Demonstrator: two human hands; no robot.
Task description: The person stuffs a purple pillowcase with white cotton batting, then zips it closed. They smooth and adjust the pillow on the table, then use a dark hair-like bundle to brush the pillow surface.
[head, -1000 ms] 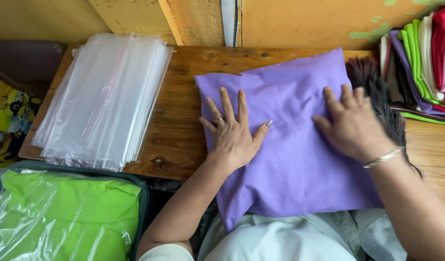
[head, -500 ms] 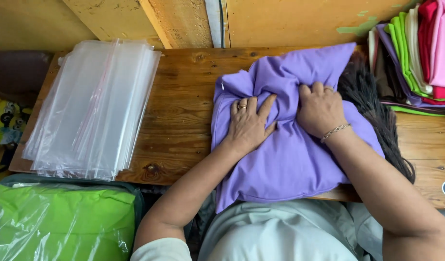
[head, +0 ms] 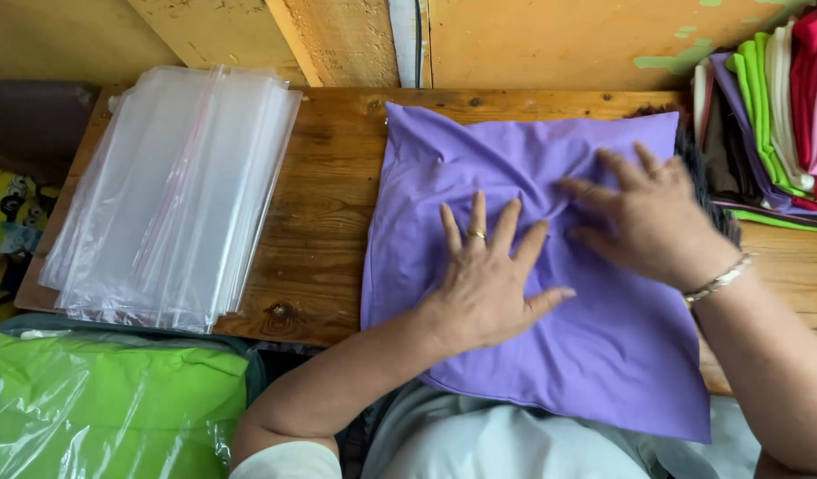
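Observation:
A purple cloth [head: 524,168] lies spread on the wooden table [head: 329,195], its near edge hanging over the table's front. My left hand [head: 488,275] presses flat on the cloth's middle with fingers spread; a ring is on one finger. My right hand [head: 644,213] lies flat on the cloth's upper right part, fingers pointing left, with a bracelet on the wrist. Neither hand grips anything. A dark fringed fabric [head: 706,182] pokes out from under the cloth's right edge.
A stack of clear plastic bags [head: 173,195] lies on the table's left part. Green fabric packed in plastic [head: 107,408] sits below it at the lower left. Folded cloths in several colours [head: 772,115] are piled at the right. A wooden wall runs behind.
The cloth was bunched up under both hands half a second ago; now it is spread flat again, and both hands lie open on it, farther apart.

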